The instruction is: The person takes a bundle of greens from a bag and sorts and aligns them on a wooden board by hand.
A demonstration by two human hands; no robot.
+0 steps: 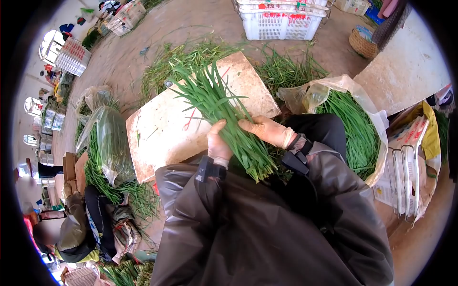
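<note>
Both my hands grip a thick bunch of green chives (pixel 215 97) above my lap. My left hand (pixel 219 144), in a pale thin glove, wraps the bunch from the left. From the right, my right hand (pixel 267 131), also gloved, closes on it with the thumb on top. The leafy ends point away over a worn pale board (pixel 157 143), and the cut ends hang toward my lap. A red tie (pixel 190 119) lies on the board, partly under the leaves.
An open plastic bag (pixel 377 117) packed with chives stands at my right. Another clear bag (pixel 112 143) of chives is at left. Trimmings (pixel 191 55) lie beyond the board. White crates (pixel 281 24) stand ahead. A person (pixel 76 224) sits at far left.
</note>
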